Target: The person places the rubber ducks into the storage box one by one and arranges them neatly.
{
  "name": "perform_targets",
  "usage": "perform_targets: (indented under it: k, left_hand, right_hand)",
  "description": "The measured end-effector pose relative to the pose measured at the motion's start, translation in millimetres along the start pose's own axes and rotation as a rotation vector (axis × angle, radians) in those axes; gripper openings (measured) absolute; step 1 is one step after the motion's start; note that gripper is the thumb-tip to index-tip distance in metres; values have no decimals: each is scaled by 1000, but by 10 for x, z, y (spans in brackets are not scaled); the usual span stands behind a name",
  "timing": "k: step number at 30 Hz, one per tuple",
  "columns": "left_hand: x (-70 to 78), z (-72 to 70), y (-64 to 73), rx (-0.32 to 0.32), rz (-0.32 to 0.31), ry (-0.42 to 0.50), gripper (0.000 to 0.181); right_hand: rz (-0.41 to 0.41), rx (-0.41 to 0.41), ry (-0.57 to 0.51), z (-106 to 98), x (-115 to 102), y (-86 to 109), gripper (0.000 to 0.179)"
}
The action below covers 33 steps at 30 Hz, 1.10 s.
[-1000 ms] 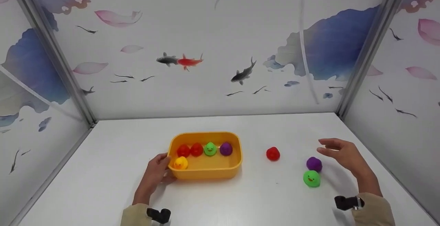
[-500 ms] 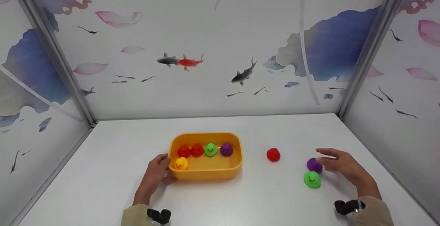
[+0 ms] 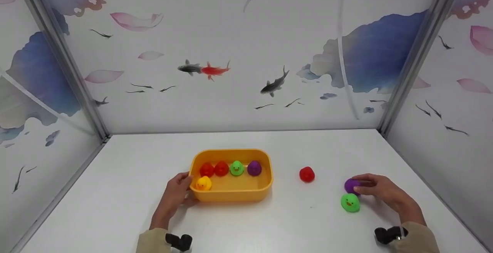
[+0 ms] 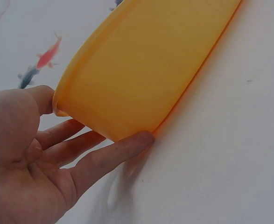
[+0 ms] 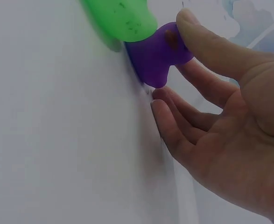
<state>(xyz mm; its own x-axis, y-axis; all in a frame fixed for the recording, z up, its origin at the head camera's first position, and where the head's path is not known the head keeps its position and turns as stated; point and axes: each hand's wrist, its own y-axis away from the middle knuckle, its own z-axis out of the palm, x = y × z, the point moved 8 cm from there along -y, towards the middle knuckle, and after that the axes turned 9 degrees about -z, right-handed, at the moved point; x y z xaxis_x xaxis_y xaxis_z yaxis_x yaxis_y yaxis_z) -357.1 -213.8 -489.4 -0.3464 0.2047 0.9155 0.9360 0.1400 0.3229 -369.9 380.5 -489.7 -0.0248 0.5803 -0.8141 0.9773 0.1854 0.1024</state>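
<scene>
Smooth tabletop [image 3: 289, 226], left hand [image 3: 176, 190] in pinch on rounded tray [image 3: 235, 196], right hand [image 3: 384, 189] likewise on bulbous purple toy [image 3: 350, 186].

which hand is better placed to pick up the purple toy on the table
Probably the right hand: its thumb and index finger are on either side of the purple toy. The left hand is farther away, holding the yellow tray.
</scene>
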Motion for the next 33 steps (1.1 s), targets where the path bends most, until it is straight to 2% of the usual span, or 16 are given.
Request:
perform_targets:
  k: [9,15,19,24,33]
  left_hand:
    - [-7,1,-1,10,-7,-10,49]
    - [-8,-3,-4,3,-8,-3,49]
    - [-3,3,2,3,-9,-6,50]
    - [17,3,16,6,5,-5,50]
    - [-16,11,-14,7,0,-19,50]
  right_hand:
    - [22,17,48,-24,-19,0,73]
    - [56,52,-8,-55,-120,-2,72]
    - [27,81,-47,-69,-256,-6,73]
    - [-31,104,-40,-81,-496,-14,72]
    - [-68,137,-52,-80,-828,41,72]
